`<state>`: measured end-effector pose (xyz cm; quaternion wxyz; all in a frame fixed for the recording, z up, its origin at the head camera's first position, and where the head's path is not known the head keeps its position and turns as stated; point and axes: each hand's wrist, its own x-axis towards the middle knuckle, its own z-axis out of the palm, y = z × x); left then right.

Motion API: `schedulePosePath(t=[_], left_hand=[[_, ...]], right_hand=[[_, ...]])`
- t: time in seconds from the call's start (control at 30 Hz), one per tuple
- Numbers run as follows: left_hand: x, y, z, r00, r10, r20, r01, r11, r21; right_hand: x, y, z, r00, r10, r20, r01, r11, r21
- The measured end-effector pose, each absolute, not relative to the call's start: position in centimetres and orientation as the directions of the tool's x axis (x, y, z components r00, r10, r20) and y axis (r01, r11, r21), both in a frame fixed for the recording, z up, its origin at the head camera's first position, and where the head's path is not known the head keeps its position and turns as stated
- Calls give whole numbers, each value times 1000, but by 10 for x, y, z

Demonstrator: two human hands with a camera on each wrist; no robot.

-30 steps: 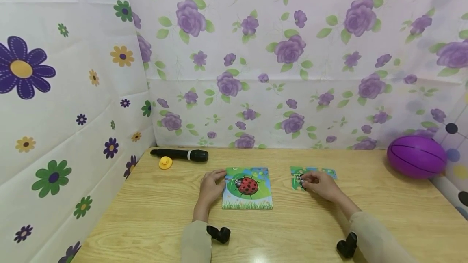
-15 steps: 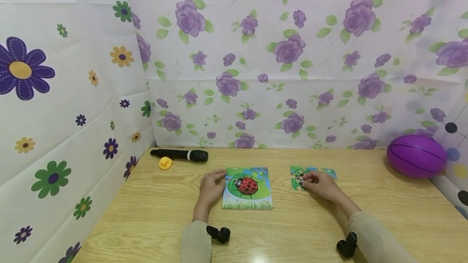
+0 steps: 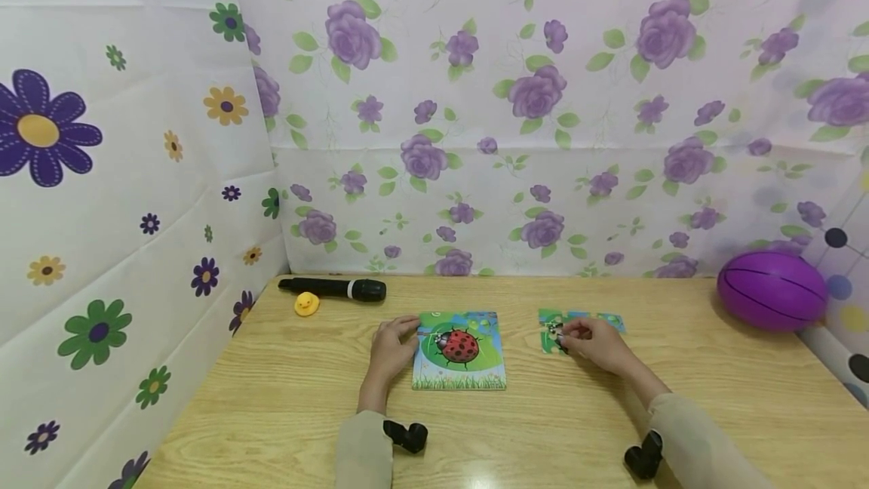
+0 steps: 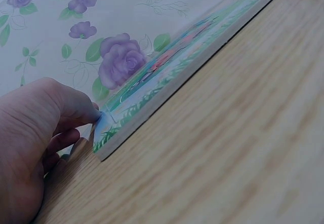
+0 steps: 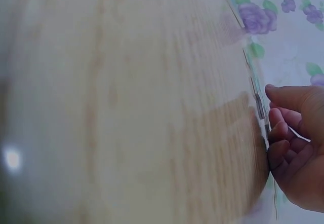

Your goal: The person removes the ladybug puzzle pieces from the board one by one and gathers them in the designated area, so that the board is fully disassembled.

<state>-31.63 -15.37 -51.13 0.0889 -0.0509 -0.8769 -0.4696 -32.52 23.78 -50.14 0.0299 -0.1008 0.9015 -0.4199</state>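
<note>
A square board with a ladybug picture (image 3: 460, 351) lies flat on the table. My left hand (image 3: 388, 349) touches its left edge with the fingertips; in the left wrist view, a fingertip meets the corner of the thick-edged board (image 4: 167, 74). To the right lies a group of joined green and blue jigsaw pieces (image 3: 548, 342), showing part of a ladybug. My right hand (image 3: 603, 347) covers some of them, thumb and index finger pinching at a dark-marked puzzle piece. In the right wrist view, the right hand (image 5: 301, 138) has its other fingers curled beside the thin pieces (image 5: 259, 105).
A black microphone (image 3: 333, 288) and a yellow rubber duck (image 3: 307, 304) sit at the back left of the wooden table (image 3: 502, 429). A purple ball (image 3: 772, 290) stands at the back right. Flowered cloth walls (image 3: 489, 202) close off the back and left.
The right thumb and fingertips shift very slightly over the jigsaw pieces. The left hand and the ladybug board stay where they were.
</note>
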Motion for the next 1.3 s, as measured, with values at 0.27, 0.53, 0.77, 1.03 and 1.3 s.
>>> schedulePosePath(t=[0.27,0.53,0.77,1.03,1.3], left_hand=[[-316,-154,-511,-979,7,205,175,550,817],[-315,-154,-511,-977,6,213,180,555,812],[-315,-154,-510,-978,6,207,175,559,810],[-315,-156,-508,-981,-8,194,158,550,820],[-317,-156,-511,-982,-10,188,151,554,819]], right_hand=[[-329,231,-498,-981,-183,56,-156,590,-792],[-328,203,-490,-970,-224,96,-208,553,-807],[-330,170,-491,-962,-256,96,-215,490,-845],[-333,125,-493,-935,-347,74,-240,465,-852],[-331,92,-493,-912,-405,62,-262,462,-847]])
